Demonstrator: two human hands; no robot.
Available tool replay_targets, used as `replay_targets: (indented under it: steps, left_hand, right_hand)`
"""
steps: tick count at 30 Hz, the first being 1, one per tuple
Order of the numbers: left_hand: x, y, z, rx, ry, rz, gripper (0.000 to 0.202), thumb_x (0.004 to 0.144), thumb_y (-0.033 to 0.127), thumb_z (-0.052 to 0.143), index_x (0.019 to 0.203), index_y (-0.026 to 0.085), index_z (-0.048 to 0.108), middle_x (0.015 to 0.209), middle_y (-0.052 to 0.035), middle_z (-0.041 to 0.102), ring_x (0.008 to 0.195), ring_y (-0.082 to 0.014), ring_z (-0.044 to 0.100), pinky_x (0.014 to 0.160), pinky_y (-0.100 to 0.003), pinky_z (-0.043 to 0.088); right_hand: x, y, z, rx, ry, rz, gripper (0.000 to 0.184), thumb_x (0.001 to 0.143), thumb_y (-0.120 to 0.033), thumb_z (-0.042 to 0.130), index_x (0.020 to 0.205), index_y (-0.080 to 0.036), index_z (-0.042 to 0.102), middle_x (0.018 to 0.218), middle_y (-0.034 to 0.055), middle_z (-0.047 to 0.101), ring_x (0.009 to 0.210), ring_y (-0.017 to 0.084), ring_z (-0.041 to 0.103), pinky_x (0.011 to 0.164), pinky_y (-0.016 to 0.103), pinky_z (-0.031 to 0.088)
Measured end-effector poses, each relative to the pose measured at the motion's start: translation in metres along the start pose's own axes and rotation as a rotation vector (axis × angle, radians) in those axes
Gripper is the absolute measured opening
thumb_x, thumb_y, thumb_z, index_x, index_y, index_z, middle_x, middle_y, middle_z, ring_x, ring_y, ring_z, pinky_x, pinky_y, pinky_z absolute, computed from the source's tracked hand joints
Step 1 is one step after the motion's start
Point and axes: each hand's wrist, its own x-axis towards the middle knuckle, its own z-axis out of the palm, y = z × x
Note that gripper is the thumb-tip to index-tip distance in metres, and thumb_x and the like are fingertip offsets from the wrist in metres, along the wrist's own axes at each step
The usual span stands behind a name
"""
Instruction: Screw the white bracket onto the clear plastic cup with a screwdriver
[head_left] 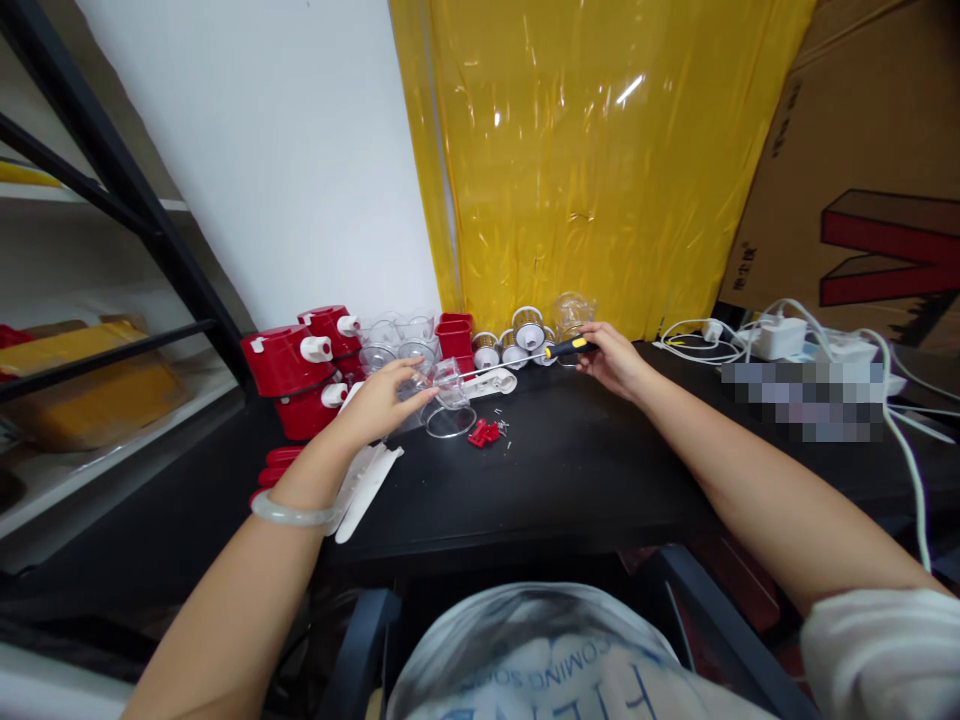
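Observation:
My left hand (pixel 384 398) grips a clear plastic cup (pixel 448 398) that lies tilted on the black table (pixel 570 480). A screwdriver (pixel 525 362) with a yellow and black handle is held in my right hand (pixel 613 360), and its shaft points left into the cup. Beside the cup lie a small red part (pixel 484 433) and a few tiny screws (pixel 502 427).
Red lidded containers (pixel 289 365) with white knobs stand at the left, with clear cups (pixel 397 335) and white-ringed parts (pixel 517 345) behind. White flat pieces (pixel 367 480) lie near the table's front left. Chargers and white cables (pixel 780 340) sit at right; a black shelf frame (pixel 112 190) stands left.

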Motion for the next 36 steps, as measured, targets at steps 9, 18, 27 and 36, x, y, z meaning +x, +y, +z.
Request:
replay_targets:
  steps: [9,18,27,36]
  left_hand:
    - [0.001,0.000,0.000,-0.002,-0.001,0.005,0.047,0.090,0.066,0.057,0.094,0.021,0.068,0.139,-0.0139,0.061,0.126,-0.0329,0.059,0.108,-0.049,0.045]
    - [0.000,-0.002,0.001,0.009,0.003,0.007,0.048,0.090,0.068,0.056,0.093,0.021,0.067,0.139,-0.0144,0.061,0.126,-0.0323,0.059,0.108,-0.048,0.045]
    - [0.000,0.000,0.000,0.002,0.005,0.002,0.050,0.089,0.069,0.055,0.092,0.020,0.067,0.139,-0.0155,0.061,0.126,-0.0335,0.059,0.108,-0.049,0.045]
    - [0.000,0.000,0.000,-0.002,0.002,-0.005,0.051,0.089,0.070,0.056,0.093,0.020,0.068,0.139,-0.0144,0.061,0.126,-0.0336,0.059,0.109,-0.048,0.045]
  right_hand:
    - [0.006,0.006,-0.005,-0.075,0.021,-0.016,0.036,0.080,-0.058,0.063,0.083,-0.025,0.050,0.055,-0.0060,0.047,0.043,0.010,0.043,0.047,0.027,0.046]
    - [0.004,0.004,-0.003,-0.065,0.019,-0.024,0.025,0.074,-0.036,0.069,0.085,-0.025,0.050,0.057,-0.0071,0.048,0.043,0.008,0.040,0.049,0.026,0.046]
    - [0.005,0.004,-0.006,-0.008,-0.022,-0.030,0.032,0.075,-0.050,0.067,0.087,-0.026,0.048,0.063,-0.0052,0.053,0.047,0.012,0.049,0.050,0.029,0.048]
    - [0.003,0.004,-0.002,-0.056,0.022,-0.050,0.028,0.070,-0.033,0.072,0.086,-0.025,0.051,0.055,-0.0091,0.049,0.042,0.007,0.039,0.052,0.026,0.048]
